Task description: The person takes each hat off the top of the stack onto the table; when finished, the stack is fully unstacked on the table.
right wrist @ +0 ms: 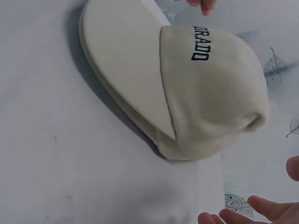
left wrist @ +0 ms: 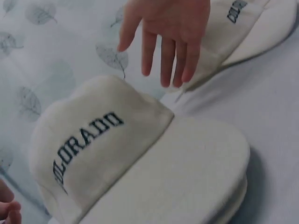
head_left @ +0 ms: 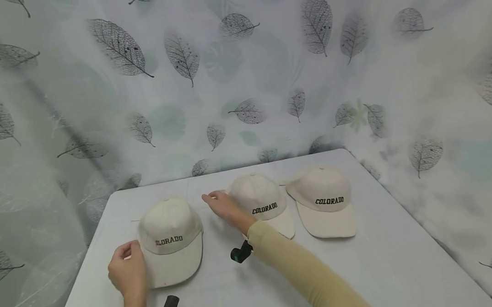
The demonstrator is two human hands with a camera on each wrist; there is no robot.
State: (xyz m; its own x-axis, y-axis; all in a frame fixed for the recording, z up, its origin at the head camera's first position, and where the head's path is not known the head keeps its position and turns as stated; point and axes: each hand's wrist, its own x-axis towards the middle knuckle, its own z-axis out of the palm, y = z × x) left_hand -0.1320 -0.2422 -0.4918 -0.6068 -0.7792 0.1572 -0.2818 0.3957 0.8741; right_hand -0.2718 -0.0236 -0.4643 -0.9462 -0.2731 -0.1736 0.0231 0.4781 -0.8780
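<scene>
A cream baseball cap [head_left: 171, 237] lettered COLORADO lies brim forward at the left of the table. A second brim edge shows under its brim [left wrist: 233, 198] in the left wrist view. My left hand [head_left: 129, 268] is beside this cap's left side, fingers loosely bent and holding nothing. In the left wrist view only its fingertips [left wrist: 8, 207] show, apart from the cap. My right hand [head_left: 225, 207] hovers between that cap and a matching middle cap [head_left: 258, 196], partly covering the middle one. Its fingers [left wrist: 167, 63] hang extended with nothing in them.
Another matching cap [head_left: 323, 191] lies on the right of the white table [head_left: 243, 291], close to the middle one. A leaf-patterned curtain [head_left: 243, 80] hangs behind and beside the table. Dark wrist-camera mounts [head_left: 242, 252] stick out from both wrists.
</scene>
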